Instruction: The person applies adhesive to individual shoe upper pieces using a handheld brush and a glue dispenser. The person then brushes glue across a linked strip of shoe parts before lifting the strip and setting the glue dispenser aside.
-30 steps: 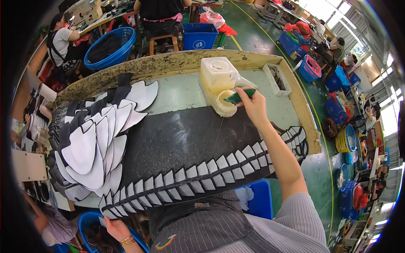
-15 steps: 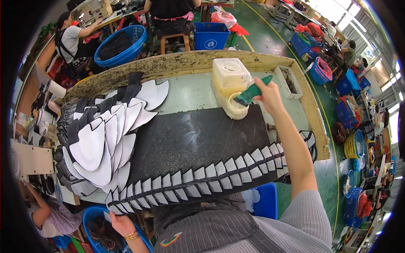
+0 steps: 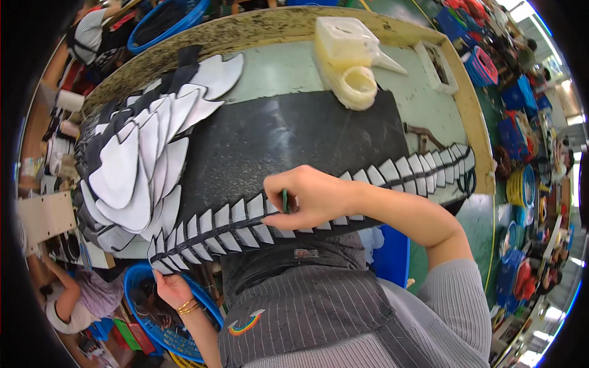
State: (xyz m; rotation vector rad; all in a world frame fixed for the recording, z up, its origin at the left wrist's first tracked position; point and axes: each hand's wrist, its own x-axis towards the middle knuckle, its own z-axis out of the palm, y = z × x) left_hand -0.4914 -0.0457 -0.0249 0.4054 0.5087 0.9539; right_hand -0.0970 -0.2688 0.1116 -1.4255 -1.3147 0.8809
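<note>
A long row of overlapping white pieces with black edges (image 3: 222, 216) lies along the table's near edge, curving up to the right. At its left end my left hand (image 3: 173, 289) has finger and thumb closed on the last piece. Over the middle of the row is my right hand (image 3: 307, 196), wrapped round a green brush (image 3: 286, 201); the hand hides its bristles and the pieces underneath. Beyond stands a translucent plastic bottle (image 3: 343, 43) of yellowish liquid, with a round, crusted cup (image 3: 361, 92) at its near side.
A dark mat (image 3: 245, 141) covers the table's middle. On the left is a heap of white and black shoe-shaped pieces (image 3: 126, 172). A small white tray (image 3: 437, 67) and a hammer-like tool (image 3: 423, 133) are at right. Blue baskets (image 3: 175, 331) stand below; people work around.
My right hand has brought the brush from the bottle's cup toward me, over the row. My left hand stays at the row's left end. The view has tilted nearer to me.
</note>
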